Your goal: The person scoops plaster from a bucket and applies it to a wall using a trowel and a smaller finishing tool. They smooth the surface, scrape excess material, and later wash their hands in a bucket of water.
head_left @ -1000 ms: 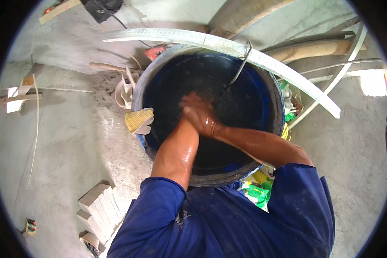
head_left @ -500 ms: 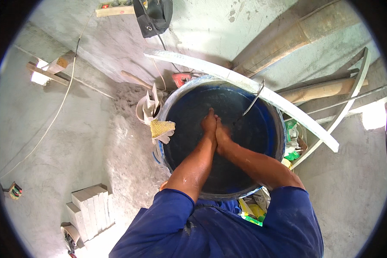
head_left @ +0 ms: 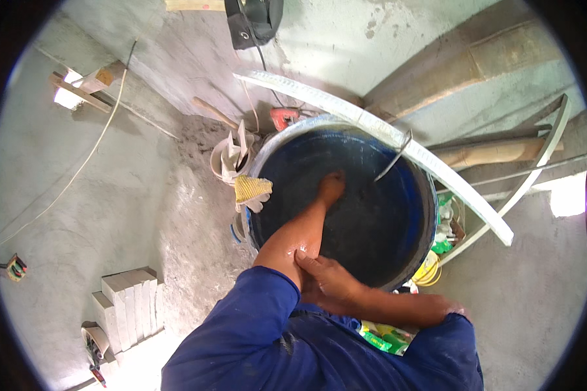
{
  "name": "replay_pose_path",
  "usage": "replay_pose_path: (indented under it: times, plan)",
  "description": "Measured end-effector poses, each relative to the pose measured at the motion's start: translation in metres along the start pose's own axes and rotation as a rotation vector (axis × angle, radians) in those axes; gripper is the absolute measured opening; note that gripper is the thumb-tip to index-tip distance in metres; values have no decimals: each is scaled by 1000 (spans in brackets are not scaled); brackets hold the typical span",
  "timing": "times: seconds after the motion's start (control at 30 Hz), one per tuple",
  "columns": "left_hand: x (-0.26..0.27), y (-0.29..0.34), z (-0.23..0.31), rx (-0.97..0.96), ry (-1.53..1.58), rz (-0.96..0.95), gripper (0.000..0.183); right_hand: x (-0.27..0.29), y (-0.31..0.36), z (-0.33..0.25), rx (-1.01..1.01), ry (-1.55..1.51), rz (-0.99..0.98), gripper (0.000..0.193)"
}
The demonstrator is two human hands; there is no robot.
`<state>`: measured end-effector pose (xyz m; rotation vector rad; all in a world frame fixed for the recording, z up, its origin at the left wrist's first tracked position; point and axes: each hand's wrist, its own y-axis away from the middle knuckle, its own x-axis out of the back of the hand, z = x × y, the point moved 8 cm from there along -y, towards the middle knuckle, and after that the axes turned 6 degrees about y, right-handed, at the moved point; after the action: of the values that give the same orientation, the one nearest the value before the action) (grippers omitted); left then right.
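A large round barrel (head_left: 404, 274) with a blue inner wall stands in front of me, holding dark liquid. My left arm reaches over it, and my left hand (head_left: 332, 188) is at the dark liquid near the middle; its fingers are bent down or hidden. Across my body, my right hand (head_left: 325, 279) clasps my wet left forearm (head_left: 290, 244) just below the elbow, thumb on top. A yellow-and-white work glove (head_left: 253, 191) hangs on the barrel's left rim. A thin metal hook (head_left: 394, 156) hangs down inside the barrel at the far right.
A long white straightedge (head_left: 372, 133) lies across the far rim. Left of the barrel is a bucket (head_left: 223, 163) with tools; a red power tool (head_left: 284, 117) sits behind. Stacked grey blocks (head_left: 130, 303) stand lower left. Bamboo poles (head_left: 496, 153) lean at the right.
My hands were together over the barrel's middle. The right hand has come back toward me and closed around my left forearm; the left hand stays over the barrel.
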<state>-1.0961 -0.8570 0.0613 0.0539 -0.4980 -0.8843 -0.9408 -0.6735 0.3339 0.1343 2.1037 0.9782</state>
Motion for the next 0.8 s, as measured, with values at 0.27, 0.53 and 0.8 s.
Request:
replay_pose_path:
  times: [0.27,0.53,0.8]
  plan:
    - [-9,73,67,-325,-1051,-313,48,36,31,-103,997,1285,396,30]
    - [14,122,145,-719,-1148,-156,56,81,-48,-108,916,1878,531,50]
    - [46,180,194,-909,-984,-247,42,178,-88,-136,477,1084,421,50]
